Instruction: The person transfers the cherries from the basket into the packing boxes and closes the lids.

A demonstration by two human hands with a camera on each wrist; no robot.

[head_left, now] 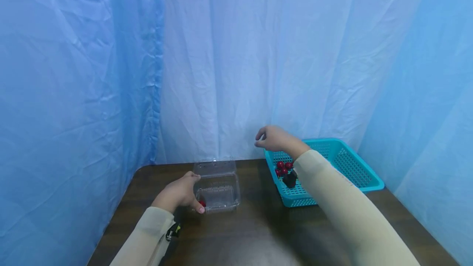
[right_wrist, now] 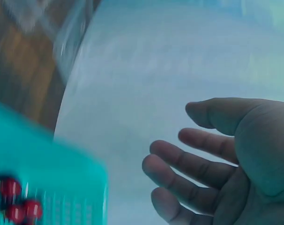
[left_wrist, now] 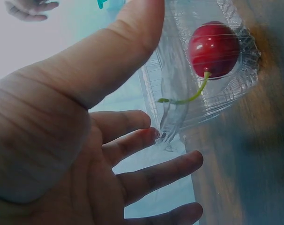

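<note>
My left hand [head_left: 190, 194] rests at the left side of a clear plastic clamshell box [head_left: 219, 191] on the dark wooden table [head_left: 258, 233]. In the left wrist view the left hand [left_wrist: 146, 79] lays a straight thumb along the box [left_wrist: 212, 89], the other fingers spread loosely beside it. One red cherry [left_wrist: 213, 49] with a green stem lies inside the box, also visible as the cherry [head_left: 202, 203] by my thumb. My right hand [head_left: 263, 138] hovers empty above the far left corner of a teal basket [head_left: 343, 163]. The right hand [right_wrist: 179, 136] has relaxed fingers.
Several red cherries [head_left: 283, 168] and a dark object [head_left: 290, 180] lie in the basket's left end; the cherries [right_wrist: 20, 201] also show below my right hand. The box's lid [head_left: 215, 167] lies open behind it. Blue curtains [head_left: 236, 60] enclose the table closely on three sides.
</note>
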